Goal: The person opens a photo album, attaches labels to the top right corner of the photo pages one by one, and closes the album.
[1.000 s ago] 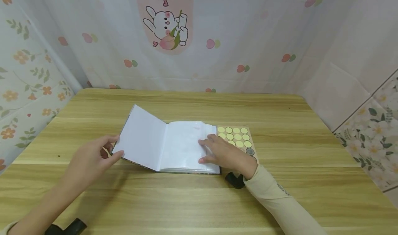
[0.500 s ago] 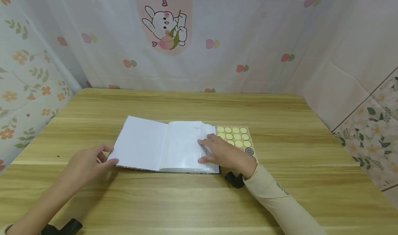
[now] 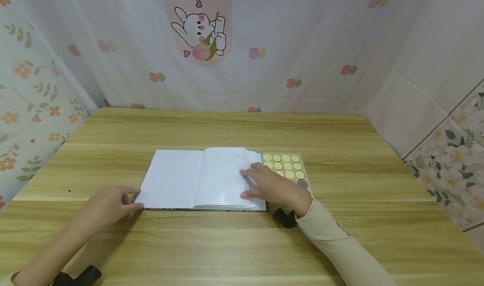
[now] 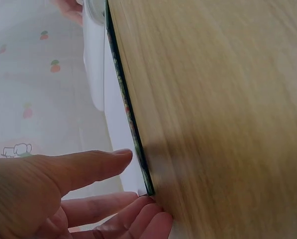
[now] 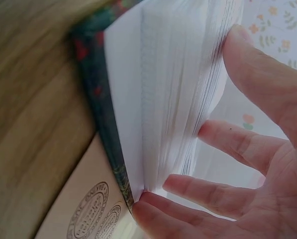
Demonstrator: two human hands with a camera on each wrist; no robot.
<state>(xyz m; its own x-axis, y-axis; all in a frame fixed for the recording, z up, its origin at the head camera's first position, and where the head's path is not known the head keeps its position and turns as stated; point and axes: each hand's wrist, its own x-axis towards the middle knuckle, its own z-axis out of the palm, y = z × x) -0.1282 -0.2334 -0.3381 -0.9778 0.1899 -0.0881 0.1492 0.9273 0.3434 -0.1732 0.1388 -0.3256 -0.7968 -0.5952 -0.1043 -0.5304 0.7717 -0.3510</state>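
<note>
A photo album [image 3: 223, 177] with clear sleeve pages lies open on the table, its white inner front cover [image 3: 170, 179] flat to the left. My left hand [image 3: 109, 204] holds that cover at its near left corner, thumb over the inside and fingers at the edge. The dark floral cover edge [image 4: 126, 107] shows in the left wrist view. My right hand [image 3: 272, 185] rests with spread fingers on the right side of the sleeve stack [image 5: 183, 84]. Beside the album lies a kraft sheet of round stickers [image 3: 288, 166], partly covered by the right hand and wrist.
The album sits mid-table on the wood-grain table [image 3: 227, 244]. A printed curtain [image 3: 295, 46] hangs behind the far edge. Black camera mounts sit at the left wrist [image 3: 81, 275] and the right wrist [image 3: 285, 218].
The front cover has come down from a raised slant to lie flat on the left. My left hand has moved down and slightly left with it; my right hand stays on the pages.
</note>
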